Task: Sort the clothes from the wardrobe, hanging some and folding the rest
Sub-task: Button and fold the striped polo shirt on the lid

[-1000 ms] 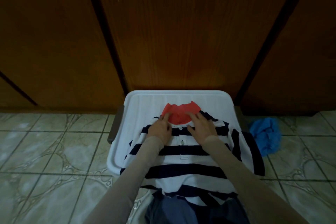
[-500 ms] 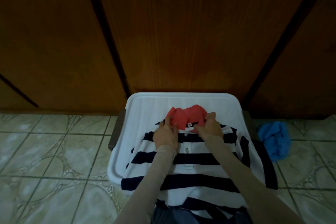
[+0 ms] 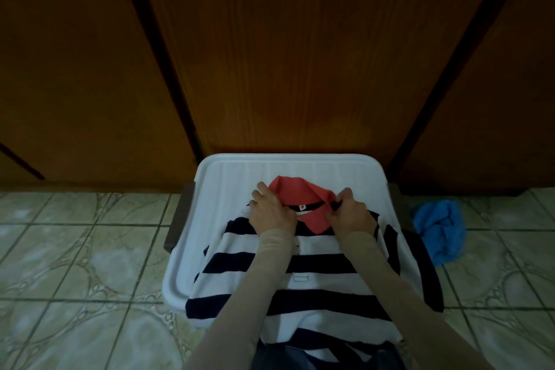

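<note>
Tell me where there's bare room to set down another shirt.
Bare tiles lie left of the lid; a bare strip of lid lies beyond the collar. Crowded: the shirt covers the lid's middle, the blue cloth on its right.

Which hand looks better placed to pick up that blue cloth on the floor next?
The right hand, probably. The blue cloth lies on the tiles to the right of the white tray, nearer that hand; the left hand would have to cross over the striped shirt.

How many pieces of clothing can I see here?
2. A striped polo shirt with a red collar lies spread on the white plastic lid, both hands at its collar. A crumpled blue garment lies on the floor tiles to the right. Others may be hidden.
</note>
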